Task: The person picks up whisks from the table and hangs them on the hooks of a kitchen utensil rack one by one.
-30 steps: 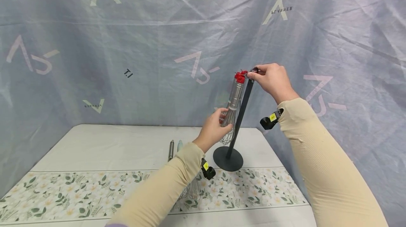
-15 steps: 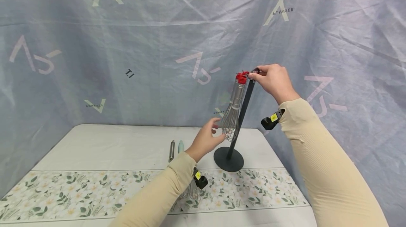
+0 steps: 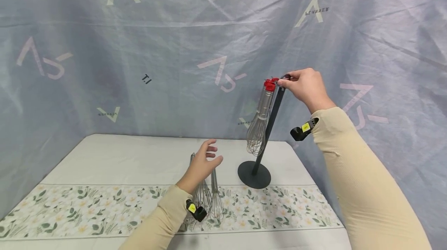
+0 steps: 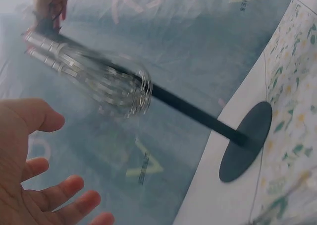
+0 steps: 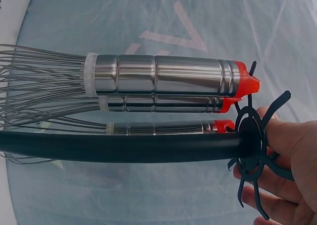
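Note:
Three metal whisks [image 5: 163, 75] with red handle ends hang from the hooks [image 5: 267, 159] of a dark upright stand [image 3: 271, 122]. My right hand [image 3: 308, 87] holds the top of the stand, thumb and fingers at the hook ring in the right wrist view. The left hand [image 3: 203, 161] hovers over the table, fingers relaxed and spread, with nothing in its grasp. Below and around it lie a whisk [image 3: 216, 203] and another whisk [image 3: 201, 197], partly hidden by that hand and wrist. In the left wrist view the hanging whisks [image 4: 106, 84] look blurred.
The stand's round dark base [image 3: 246, 175] rests on the white table [image 3: 132, 160] near its right side. A floral strip [image 3: 90, 211] runs across the tabletop. A grey-blue curtain [image 3: 167, 48] closes off the back and sides.
My left hand has drawn away from the hanging whisks, down and to the left, over the whisks on the table. The right hand keeps its hold on the stand's top.

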The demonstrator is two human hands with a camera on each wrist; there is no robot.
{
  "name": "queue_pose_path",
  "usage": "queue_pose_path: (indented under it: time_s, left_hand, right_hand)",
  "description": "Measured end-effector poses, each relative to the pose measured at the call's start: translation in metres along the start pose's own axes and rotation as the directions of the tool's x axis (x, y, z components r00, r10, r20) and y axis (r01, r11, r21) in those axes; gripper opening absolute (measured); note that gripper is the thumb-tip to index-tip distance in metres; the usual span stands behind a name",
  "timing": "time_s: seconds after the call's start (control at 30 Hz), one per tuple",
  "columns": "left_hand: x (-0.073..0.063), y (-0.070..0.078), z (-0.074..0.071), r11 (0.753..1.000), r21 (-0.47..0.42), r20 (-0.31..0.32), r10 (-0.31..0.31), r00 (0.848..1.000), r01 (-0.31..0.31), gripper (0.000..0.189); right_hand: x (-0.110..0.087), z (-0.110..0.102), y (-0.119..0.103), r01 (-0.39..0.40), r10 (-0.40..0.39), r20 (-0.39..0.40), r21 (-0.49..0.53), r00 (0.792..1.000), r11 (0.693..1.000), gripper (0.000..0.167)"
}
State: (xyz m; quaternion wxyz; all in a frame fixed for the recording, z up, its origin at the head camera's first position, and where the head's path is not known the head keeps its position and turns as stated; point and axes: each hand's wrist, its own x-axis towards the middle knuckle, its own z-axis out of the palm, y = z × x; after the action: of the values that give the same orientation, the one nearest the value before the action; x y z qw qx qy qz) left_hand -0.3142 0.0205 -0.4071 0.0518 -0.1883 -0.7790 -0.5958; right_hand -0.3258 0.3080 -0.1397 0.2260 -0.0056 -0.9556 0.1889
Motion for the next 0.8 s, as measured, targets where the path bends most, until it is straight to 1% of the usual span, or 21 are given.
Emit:
queue_pose_path:
  time_s: [0.17,0.3,0.43,0.53,0.63,0.73,0.8]
  left_hand:
    - [-0.010,-0.015,-0.015,1.000,-0.014,-0.033,-0.029,0.999,0.028,0.061]
    - [-0.015,-0.024,-0.024,0.998,-0.025,-0.060,-0.053,0.997,0.052,0.062]
    - [-0.018,-0.034,-0.031,0.995,-0.032,-0.087,-0.096,0.992,0.093,0.061]
    - [-0.019,-0.041,-0.036,0.992,-0.028,-0.100,-0.125,0.987,0.123,0.060]
    - [-0.017,-0.048,-0.041,0.992,-0.021,-0.116,-0.126,0.985,0.125,0.059]
    - [-0.015,-0.054,-0.046,0.990,-0.024,-0.138,-0.140,0.981,0.138,0.058]
    - [-0.014,-0.058,-0.048,0.987,-0.022,-0.146,-0.159,0.976,0.157,0.057]
  right_hand:
    - [0.000,-0.001,-0.002,-0.004,0.004,-0.002,-0.026,1.000,1.000,0.053]
    - [0.000,-0.001,-0.003,-0.007,0.007,-0.001,-0.048,1.000,0.999,0.054]
    - [0.001,0.000,-0.004,-0.012,0.012,0.007,-0.074,1.000,0.997,0.052]
    - [0.001,-0.001,-0.005,-0.013,0.013,0.004,-0.103,1.000,0.995,0.050]
    - [0.001,-0.002,-0.006,-0.008,0.008,-0.006,-0.131,1.000,0.991,0.049]
    - [0.001,-0.002,-0.007,-0.005,0.003,-0.014,-0.143,1.000,0.990,0.049]
    - [0.001,-0.002,-0.008,-0.008,0.005,-0.018,-0.143,1.000,0.990,0.049]
